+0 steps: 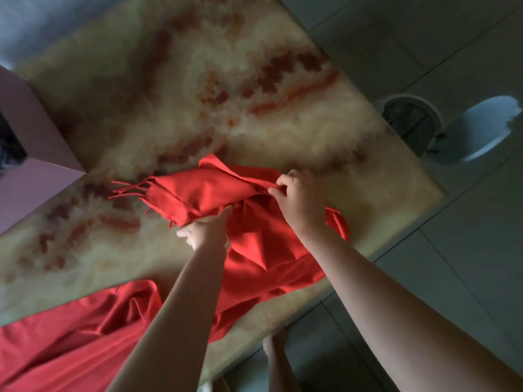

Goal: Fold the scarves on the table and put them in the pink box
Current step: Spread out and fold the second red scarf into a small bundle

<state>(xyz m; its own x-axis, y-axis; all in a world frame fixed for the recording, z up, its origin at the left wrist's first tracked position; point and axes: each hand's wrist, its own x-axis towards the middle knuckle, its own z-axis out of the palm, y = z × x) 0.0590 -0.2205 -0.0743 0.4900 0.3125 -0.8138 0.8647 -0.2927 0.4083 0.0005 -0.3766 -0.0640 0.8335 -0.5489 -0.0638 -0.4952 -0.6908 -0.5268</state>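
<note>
One red scarf (pixel 203 193) lies half folded on the marbled tabletop (pixel 198 80). Its fringed end is doubled over toward the pink box (pixel 36 176) at the left edge, and the rest trails off the near side. The left hand (pixel 209 230) grips the folded part from below, thumb on top. The right hand (pixel 297 196) pinches the fold's other end with curled fingers (pixel 283 181).

Dim, soft-focus wide-angle view, edges bent and blurred, with faint glare on the table (pixel 283 66).

Red scarf (pixel 198 193), pink box (pixel 31 171), table (pixel 169 80) — cream marble, rust-red blotches
</note>
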